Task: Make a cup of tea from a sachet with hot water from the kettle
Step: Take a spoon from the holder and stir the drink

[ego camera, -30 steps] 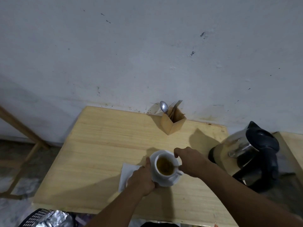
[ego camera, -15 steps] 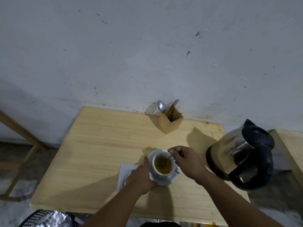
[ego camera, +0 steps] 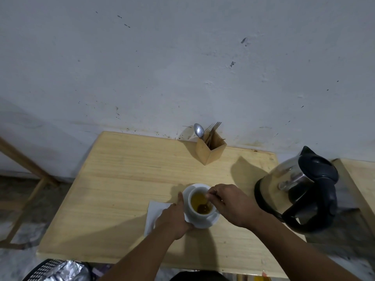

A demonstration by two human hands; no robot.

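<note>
Cup [ego camera: 200, 207] | between hands | right hand [ego camera: 233, 205] grip over rim

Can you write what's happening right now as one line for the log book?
step: stirring tea | left hand: steadies saucer | right hand: holds spoon in cup | kettle: on table, right

White cup [ego camera: 199, 214] w/ yellow-brown tea [ego camera: 200, 202], white saucer [ego camera: 205, 224], white napkin [ego camera: 155, 212]. Light wood table [ego camera: 125, 179]. Kettle [ego camera: 298, 189] shiny silver & black. Wall [ego camera: 162, 67] grey-white w/ dark specks
</note>
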